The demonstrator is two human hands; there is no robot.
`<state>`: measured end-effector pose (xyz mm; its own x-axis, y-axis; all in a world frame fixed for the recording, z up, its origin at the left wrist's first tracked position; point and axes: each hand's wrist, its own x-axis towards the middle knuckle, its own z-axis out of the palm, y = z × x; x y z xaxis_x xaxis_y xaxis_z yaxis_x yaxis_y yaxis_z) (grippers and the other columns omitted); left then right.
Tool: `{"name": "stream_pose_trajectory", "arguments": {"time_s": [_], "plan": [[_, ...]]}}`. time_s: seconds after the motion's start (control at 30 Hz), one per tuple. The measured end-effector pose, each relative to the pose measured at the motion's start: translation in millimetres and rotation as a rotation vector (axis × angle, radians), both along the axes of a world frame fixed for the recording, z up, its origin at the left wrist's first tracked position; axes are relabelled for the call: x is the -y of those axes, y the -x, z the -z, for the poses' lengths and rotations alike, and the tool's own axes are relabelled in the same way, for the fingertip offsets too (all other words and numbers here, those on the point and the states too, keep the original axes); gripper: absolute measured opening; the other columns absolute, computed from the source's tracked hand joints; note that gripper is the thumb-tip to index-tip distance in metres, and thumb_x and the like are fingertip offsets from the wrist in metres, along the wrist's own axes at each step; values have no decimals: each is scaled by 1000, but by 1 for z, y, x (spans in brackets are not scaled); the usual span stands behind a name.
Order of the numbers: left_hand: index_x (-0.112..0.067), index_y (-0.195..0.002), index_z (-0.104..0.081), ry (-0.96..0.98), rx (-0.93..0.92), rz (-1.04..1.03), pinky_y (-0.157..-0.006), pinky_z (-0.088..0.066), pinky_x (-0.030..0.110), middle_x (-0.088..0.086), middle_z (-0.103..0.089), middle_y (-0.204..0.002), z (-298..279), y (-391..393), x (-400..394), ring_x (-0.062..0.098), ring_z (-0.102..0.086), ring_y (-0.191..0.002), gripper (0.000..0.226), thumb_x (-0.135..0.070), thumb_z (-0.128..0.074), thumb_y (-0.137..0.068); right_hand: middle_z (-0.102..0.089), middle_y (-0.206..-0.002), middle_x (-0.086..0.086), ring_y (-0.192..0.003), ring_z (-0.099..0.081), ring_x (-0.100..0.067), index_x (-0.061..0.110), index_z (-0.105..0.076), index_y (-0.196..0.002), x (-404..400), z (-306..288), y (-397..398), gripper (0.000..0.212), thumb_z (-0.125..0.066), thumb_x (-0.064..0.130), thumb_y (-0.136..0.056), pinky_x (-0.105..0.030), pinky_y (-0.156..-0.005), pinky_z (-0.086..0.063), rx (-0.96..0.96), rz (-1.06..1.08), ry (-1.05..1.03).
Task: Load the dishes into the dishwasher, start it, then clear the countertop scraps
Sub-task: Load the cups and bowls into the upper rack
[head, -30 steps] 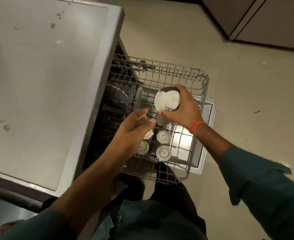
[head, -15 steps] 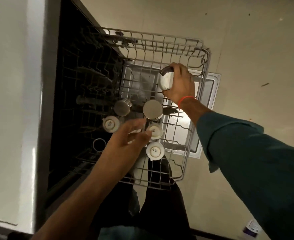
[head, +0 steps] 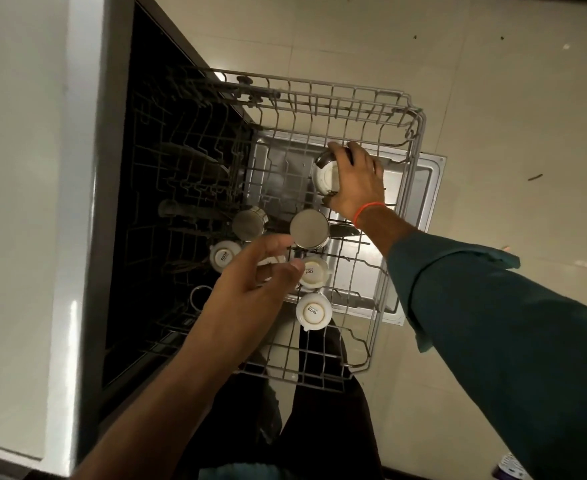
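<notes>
Gripping a cup (head: 325,178) upside down, the right hand (head: 356,180) has carried it lower and farther out over the rack (head: 413,216) than a second ago, when it was held higher above the middle; the cup's rim now sits down among the far-right tines, though whether it already rests on the wire I cannot tell. The fingers wrap the cup's wall from the right, so it is not yet let go. The left hand (head: 250,282) hovers open, with relaxed fingers, over the near cups, holding nothing, much where it was half a second ago; it seems to touch none of them.

Beneath and around it stand three white cups (head: 311,311) bottom up, and two steel tumblers (head: 309,227) just beyond them, also inverted. The rack is pulled out over the open dishwasher door (head: 430,174), with darker dishes in the shadow at the left. The tabletop (head: 18,168) runs along the left edge.

Judging from this, loading is in hand and one more cup is about to be seated; it needs setting level between the tines before release. Starting the machine and clearing scraps remain.
</notes>
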<state>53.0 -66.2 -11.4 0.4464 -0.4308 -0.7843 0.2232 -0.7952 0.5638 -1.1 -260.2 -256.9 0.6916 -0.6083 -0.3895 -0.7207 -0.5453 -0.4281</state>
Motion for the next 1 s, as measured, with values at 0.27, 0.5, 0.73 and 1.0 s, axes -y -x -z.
{"name": "stream_pose_trajectory", "arguments": {"time_s": [0.27, 0.5, 0.73, 1.0], "plan": [[-47, -130, -59, 82, 74, -25, -92, -53, 27, -26, -64, -121, -25, -4, -21, -12, -60, -112, 34, -38, -65, -97, -22, -163, -13, -151, -21, -31, 31, -24, -157, -19, -59, -4, 108, -85, 48, -70, -53, -120, -19, 200, 204, -34], [-46, -133, -54, 195, 207, -75, -88, -52, 19, -27, -57, -128, -59, -11, -64, -11, -57, -117, 39, -37, -66, -97, -28, -159, -4, -149, -24, -21, 32, -27, -155, -81, -157, -14, 98, -79, 53, -75, -49, -119, -27, 567, 249, -123], [-38, -131, -56, 366, 308, -178, -88, -54, 20, -19, -58, -128, -97, -22, -142, -6, -60, -116, 38, -23, -67, -99, -35, -151, 10, -142, -31, -3, 23, -34, -154, -182, -251, -21, 85, -79, 44, -84, -19, -116, -27, 722, 109, -168], [-45, -136, -53, 420, 395, -417, -96, -52, 21, -22, -58, -132, -121, -29, -294, -4, -57, -124, 40, -32, -65, -99, -47, -142, 10, -134, -42, -1, 27, -46, -144, -342, -301, -34, 69, -72, 47, -84, -22, -107, -40, 688, -215, -354]]}}
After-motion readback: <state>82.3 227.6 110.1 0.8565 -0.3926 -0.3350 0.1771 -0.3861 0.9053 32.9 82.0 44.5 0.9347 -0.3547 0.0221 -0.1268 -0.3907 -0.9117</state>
